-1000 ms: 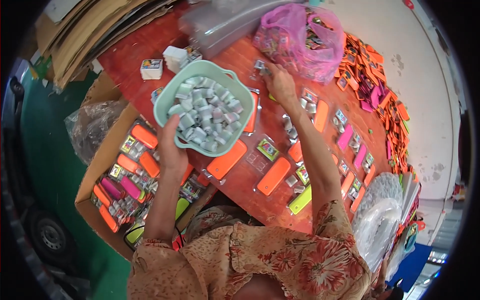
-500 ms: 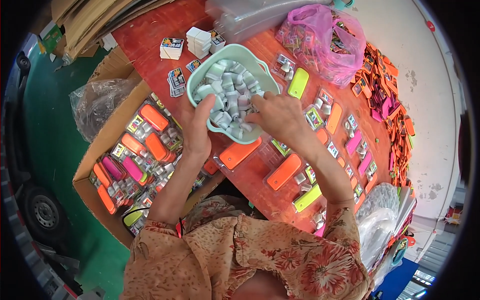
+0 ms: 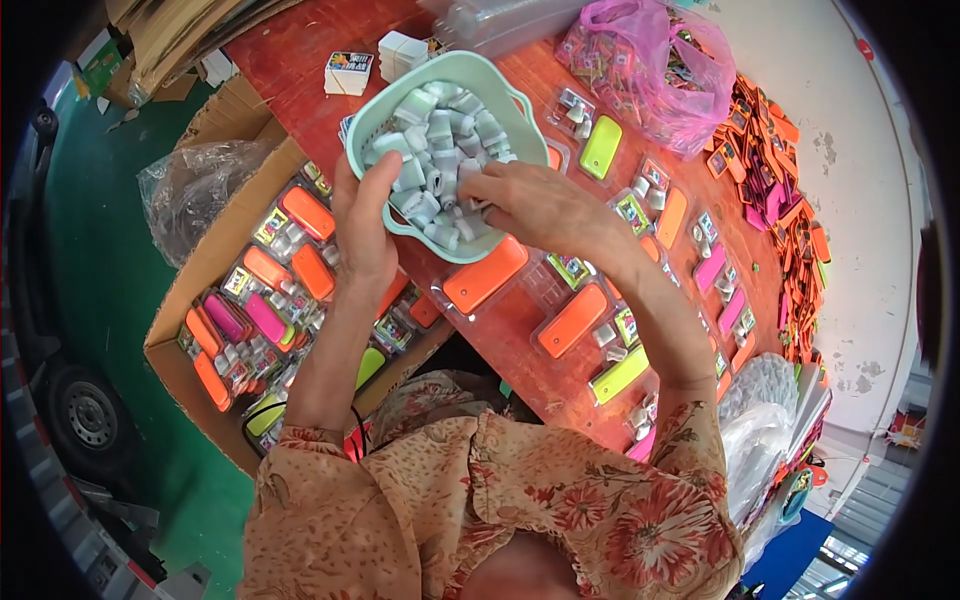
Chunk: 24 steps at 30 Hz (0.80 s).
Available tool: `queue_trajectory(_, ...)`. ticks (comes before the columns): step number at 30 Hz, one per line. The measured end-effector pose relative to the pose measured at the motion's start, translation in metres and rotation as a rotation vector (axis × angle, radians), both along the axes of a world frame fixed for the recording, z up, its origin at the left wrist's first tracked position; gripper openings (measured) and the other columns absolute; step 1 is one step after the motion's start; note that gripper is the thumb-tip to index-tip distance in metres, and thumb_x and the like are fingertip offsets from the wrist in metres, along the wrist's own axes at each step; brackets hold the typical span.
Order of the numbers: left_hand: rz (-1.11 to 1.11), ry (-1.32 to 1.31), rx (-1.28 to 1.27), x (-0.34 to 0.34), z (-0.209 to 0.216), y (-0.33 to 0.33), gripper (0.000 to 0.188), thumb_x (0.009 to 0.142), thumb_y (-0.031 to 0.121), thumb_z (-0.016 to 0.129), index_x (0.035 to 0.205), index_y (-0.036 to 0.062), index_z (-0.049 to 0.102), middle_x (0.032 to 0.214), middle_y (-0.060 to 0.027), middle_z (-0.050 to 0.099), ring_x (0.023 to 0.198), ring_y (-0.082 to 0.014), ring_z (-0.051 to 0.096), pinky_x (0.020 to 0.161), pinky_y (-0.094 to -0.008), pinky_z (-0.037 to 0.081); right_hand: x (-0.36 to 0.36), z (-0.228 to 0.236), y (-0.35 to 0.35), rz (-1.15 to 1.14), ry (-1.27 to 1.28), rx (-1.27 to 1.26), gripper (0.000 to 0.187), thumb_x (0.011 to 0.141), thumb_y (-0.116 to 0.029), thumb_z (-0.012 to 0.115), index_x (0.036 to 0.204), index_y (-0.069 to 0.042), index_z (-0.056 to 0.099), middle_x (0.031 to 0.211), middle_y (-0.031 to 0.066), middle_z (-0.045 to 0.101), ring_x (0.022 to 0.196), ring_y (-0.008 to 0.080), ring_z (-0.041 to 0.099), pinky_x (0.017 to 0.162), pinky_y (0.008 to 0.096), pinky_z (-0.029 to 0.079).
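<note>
My left hand (image 3: pixel 368 215) grips the left side of a mint-green plastic basket (image 3: pixel 522 130), its thumb over the rim. Many small white-and-grey pieces (image 3: pixel 440 130), shaped like short rolls, fill the basket, which is raised and tilted toward me above the table. My right hand (image 3: pixel 535 205) reaches in over the right rim with fingers pinched together among the pieces; whatever sits between the fingertips is hidden. Just below the basket lies a clear blister pack with an orange case (image 3: pixel 485 280). More such packs with orange, yellow and pink cases (image 3: pixel 620 375) spread to the right.
An open carton (image 3: pixel 200 290) of filled packs stands left of the red table (image 3: pixel 500 365). Stacked cards (image 3: pixel 348 72) are at the back. A pink bag (image 3: pixel 640 80) of small items lies far right, beside a heap of orange and pink pieces (image 3: pixel 785 185).
The basket and both hands have shifted slightly left and away from me. My right fingers have moved a little left among the pieces.
</note>
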<state>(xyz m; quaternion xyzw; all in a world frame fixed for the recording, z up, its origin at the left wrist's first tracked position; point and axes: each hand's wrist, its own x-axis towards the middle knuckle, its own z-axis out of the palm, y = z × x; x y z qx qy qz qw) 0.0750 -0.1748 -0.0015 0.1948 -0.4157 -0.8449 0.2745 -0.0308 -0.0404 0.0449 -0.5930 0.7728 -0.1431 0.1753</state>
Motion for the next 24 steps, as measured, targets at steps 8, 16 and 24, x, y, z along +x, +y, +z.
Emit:
queue_trajectory(8,0.004,0.052,0.139,0.002,0.007,-0.022,0.039,0.079,0.024,0.048,0.111,0.0025,0.044,0.105,-0.0085,0.052,0.094,-0.0184,0.052,0.082,-0.0321,0.040,-0.016,0.010,-0.008,-0.256,-0.645,-0.203,0.018,0.070,0.003,0.051,0.086,-0.003,0.053,0.084,0.0017,0.055,0.077,0.0130,0.053,0.065,0.0249,0.042)
queue_trajectory(16,0.284,-0.017,0.119,0.036,0.014,-0.055,0.040,0.077,0.026,0.053,0.110,0.0049,0.044,0.103,-0.0061,0.053,0.094,-0.0174,0.051,0.078,-0.0334,0.042,-0.040,-0.018,0.023,-0.678,-0.889,-0.494,0.017,0.068,-0.001,0.060,0.084,-0.005,0.055,0.077,0.0005,0.058,0.069,0.0078,0.053,0.061,0.0197,0.039)
queue_trajectory(24,0.339,-0.097,0.119,0.046,0.019,-0.048,0.043,0.076,0.032,0.053,0.109,0.0054,0.044,0.097,-0.0043,0.054,0.082,-0.0150,0.054,0.064,-0.0297,0.044,-0.030,-0.074,-0.003,-0.433,0.034,-0.487,0.020,0.067,-0.001,0.056,0.087,-0.002,0.054,0.078,0.0095,0.056,0.074,0.0219,0.055,0.067,0.0292,0.044)
